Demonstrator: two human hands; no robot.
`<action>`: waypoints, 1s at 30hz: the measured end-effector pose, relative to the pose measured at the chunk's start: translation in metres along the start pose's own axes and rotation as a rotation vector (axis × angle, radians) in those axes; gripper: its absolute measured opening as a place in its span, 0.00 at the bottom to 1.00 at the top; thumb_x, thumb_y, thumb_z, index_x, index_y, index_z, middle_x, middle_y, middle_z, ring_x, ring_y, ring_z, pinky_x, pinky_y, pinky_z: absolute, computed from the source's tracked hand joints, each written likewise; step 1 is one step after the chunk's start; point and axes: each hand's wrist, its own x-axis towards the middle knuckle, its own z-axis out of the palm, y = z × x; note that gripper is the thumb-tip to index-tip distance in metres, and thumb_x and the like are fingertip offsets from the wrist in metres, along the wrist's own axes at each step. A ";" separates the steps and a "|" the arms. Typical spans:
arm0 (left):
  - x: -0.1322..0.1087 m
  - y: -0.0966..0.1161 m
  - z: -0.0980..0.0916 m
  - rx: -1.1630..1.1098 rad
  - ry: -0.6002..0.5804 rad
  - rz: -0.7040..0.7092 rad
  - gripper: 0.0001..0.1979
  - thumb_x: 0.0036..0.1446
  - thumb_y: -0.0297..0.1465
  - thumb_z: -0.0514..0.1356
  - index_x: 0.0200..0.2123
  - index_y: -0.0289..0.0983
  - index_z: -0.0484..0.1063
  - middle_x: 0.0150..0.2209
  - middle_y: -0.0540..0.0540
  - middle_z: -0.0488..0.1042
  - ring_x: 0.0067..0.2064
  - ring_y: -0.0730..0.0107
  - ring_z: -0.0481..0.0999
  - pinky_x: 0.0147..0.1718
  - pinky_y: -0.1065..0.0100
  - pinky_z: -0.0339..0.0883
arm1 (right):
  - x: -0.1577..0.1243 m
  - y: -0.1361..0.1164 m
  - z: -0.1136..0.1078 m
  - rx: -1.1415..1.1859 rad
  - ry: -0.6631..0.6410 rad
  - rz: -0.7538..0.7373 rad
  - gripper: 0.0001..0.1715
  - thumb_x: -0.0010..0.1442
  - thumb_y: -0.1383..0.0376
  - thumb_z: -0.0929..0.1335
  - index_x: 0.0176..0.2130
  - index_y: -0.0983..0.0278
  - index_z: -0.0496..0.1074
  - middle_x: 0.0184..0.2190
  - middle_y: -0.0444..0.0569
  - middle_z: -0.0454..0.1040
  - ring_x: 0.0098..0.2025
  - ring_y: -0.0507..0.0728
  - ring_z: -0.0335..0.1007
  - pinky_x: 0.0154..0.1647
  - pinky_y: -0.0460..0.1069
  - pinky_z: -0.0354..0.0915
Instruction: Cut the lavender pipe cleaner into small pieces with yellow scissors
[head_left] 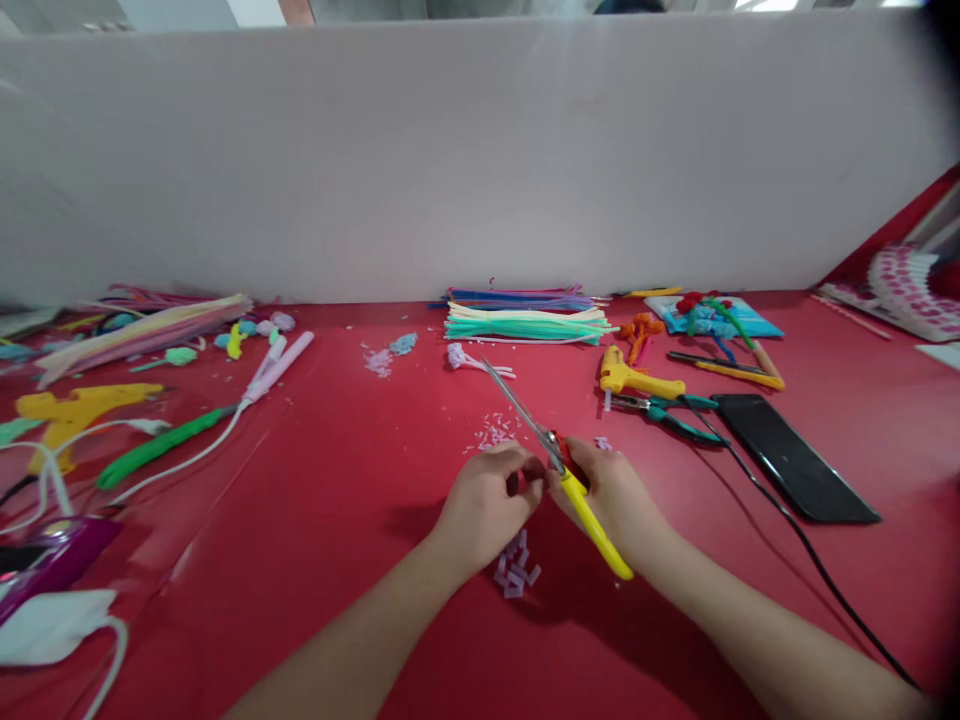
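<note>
My right hand (611, 495) is closed around a pair of scissors (576, 495) with yellow and red handles, its blades pointing up and away to the left. Close beside it, my left hand (491, 505) is curled with thumb and fingertips together; whatever it pinches is too small or hidden to make out. Below the hands lies a small heap of pale lilac cut pieces (515, 568). Fine lilac clippings (495, 432) are scattered just beyond them. Past the scissor tips rests a lilac pipe-cleaner flower (469, 358) with thin stems.
Bundled pipe cleaners (529, 325) lie at the back by a white partition (450, 160). To the right are a yellow glue gun (637, 380), pliers (667, 412), a black phone (791, 455) and a cable. Leftward sit another yellow glue gun (82, 405), a pink curling-iron-like tool (277, 368) and cords.
</note>
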 end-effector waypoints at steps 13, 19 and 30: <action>0.010 -0.012 -0.018 -0.731 0.423 -0.346 0.07 0.43 0.32 0.60 0.28 0.36 0.67 0.19 0.55 0.62 0.18 0.82 0.56 0.16 0.78 0.48 | 0.000 0.002 -0.008 -0.393 -0.002 0.002 0.20 0.50 0.48 0.59 0.28 0.61 0.60 0.20 0.45 0.68 0.21 0.52 0.62 0.20 0.45 0.44; 0.011 -0.012 -0.023 -0.817 0.472 -0.298 0.02 0.45 0.27 0.57 0.24 0.34 0.65 0.16 0.55 0.57 0.18 0.82 0.54 0.15 0.78 0.44 | -0.001 0.003 -0.004 -0.508 -0.043 -0.031 0.23 0.52 0.45 0.55 0.28 0.61 0.60 0.20 0.47 0.69 0.22 0.54 0.65 0.21 0.46 0.45; 0.010 -0.013 -0.023 -0.803 0.471 -0.290 0.04 0.45 0.29 0.56 0.22 0.35 0.64 0.17 0.55 0.58 0.18 0.82 0.55 0.15 0.77 0.45 | 0.001 0.008 -0.001 -0.590 -0.036 -0.082 0.19 0.54 0.50 0.55 0.29 0.62 0.61 0.22 0.47 0.71 0.22 0.54 0.66 0.21 0.46 0.43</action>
